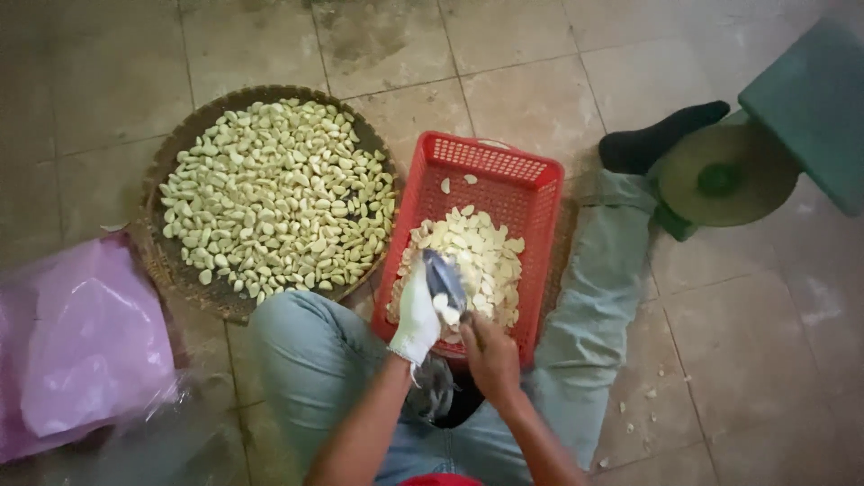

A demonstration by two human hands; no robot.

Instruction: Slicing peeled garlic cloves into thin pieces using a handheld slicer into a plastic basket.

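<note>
We sit on a tiled floor point(540, 81), a red basket point(526, 193) of cut garlic before us. Our gloved left hand point(417, 317) grips a garlic clove point(446, 310); our right hand point(489, 353) is closed, its contents blurred.

Informal food-prep spot on a floor, likely back room of a home or small food business; can't tell which. Evidence: worn, stained beige floor tiles point(540, 63) across the whole frame, person sits directly on them. Round woven tray point(180, 270) at upper left holds a large batch of peeled garlic cloves point(279, 193). Red plastic basket point(531, 202) at centre holds more peeled pieces. Green mechanical weighing scale point(720, 175) at upper right suggests bulk handling by weight. Pink plastic bag point(81, 342) at lower left. Peel scraps point(643, 405) litter the tiles at lower right.
</note>
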